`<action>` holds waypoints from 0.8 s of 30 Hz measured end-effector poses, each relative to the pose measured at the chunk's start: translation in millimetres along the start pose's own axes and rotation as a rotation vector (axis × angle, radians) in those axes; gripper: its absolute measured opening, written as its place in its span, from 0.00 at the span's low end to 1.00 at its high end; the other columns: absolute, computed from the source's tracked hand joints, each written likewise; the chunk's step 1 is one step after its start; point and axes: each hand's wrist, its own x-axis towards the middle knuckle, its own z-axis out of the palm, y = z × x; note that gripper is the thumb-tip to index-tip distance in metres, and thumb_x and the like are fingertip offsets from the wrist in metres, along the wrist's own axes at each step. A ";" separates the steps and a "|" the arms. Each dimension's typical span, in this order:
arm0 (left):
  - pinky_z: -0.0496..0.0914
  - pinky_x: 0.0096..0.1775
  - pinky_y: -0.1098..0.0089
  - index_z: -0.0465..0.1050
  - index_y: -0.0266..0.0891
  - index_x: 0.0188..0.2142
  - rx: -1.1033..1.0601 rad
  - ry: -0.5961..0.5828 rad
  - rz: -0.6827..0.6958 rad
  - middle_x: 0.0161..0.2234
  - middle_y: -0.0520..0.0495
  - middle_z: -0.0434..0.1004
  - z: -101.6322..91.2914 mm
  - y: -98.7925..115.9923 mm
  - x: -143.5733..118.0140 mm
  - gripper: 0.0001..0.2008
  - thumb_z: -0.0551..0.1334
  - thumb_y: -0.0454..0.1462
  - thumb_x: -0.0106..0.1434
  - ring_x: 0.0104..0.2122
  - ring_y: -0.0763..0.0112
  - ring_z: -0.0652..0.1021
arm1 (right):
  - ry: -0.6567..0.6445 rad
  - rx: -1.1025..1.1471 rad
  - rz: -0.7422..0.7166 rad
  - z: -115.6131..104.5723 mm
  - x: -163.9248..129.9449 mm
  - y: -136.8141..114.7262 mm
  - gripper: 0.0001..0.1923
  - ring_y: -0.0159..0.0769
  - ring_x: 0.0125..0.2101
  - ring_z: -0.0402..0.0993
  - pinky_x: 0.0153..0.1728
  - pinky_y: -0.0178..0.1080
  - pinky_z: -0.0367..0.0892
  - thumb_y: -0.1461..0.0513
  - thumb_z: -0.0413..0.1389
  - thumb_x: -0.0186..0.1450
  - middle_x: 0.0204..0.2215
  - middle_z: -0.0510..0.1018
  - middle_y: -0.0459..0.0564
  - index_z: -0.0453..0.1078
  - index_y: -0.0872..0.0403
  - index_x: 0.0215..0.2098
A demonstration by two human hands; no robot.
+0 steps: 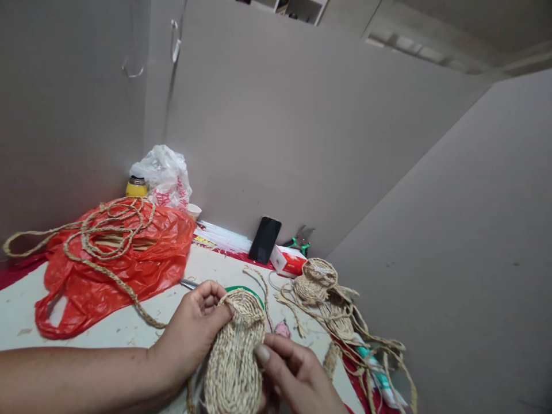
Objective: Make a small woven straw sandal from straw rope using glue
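Note:
A woven straw slipper stands between my two hands, its rounded toe end up and its long coiled sole facing me. My left hand grips its upper left edge, thumb on the front and fingers curled behind. At the right edge, my right hand is closed with the thumb against the slipper's side; its other fingers are partly hidden. Behind the toe, the green handle of what looks like scissors shows, with a metal blade near my left knuckles. A braided straw cord runs toward my left wrist.
Left, a red plastic bag lies under coiled cord. Behind it are a yellow jar and a white bag. A phone leans at the wall near green-handled pruners. More woven straw pieces and loose strands pile up right.

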 end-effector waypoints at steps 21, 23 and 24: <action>0.67 0.37 0.70 0.67 0.38 0.33 0.079 -0.032 0.026 0.32 0.49 0.75 5.3 9.4 -5.7 0.11 0.66 0.32 0.50 0.33 0.70 0.75 | 0.104 -0.090 -0.051 -5.4 4.0 2.0 0.37 0.25 0.10 0.58 0.13 0.29 0.54 0.46 0.64 0.50 0.09 0.62 0.34 0.65 0.59 0.51; 0.68 0.37 0.71 0.67 0.38 0.34 0.041 -0.031 0.018 0.32 0.49 0.77 4.4 9.3 -2.8 0.11 0.66 0.33 0.50 0.33 0.70 0.76 | 0.118 -0.201 -0.045 -5.3 1.0 2.7 0.36 0.25 0.10 0.57 0.13 0.29 0.52 0.43 0.61 0.52 0.09 0.60 0.34 0.66 0.59 0.49; 0.68 0.36 0.71 0.68 0.38 0.34 0.023 -0.022 0.014 0.32 0.48 0.77 4.0 9.2 -1.2 0.12 0.66 0.33 0.50 0.32 0.70 0.76 | 0.120 -0.217 -0.031 -5.4 -0.6 4.0 0.35 0.25 0.10 0.57 0.14 0.29 0.52 0.42 0.60 0.52 0.09 0.60 0.34 0.67 0.58 0.47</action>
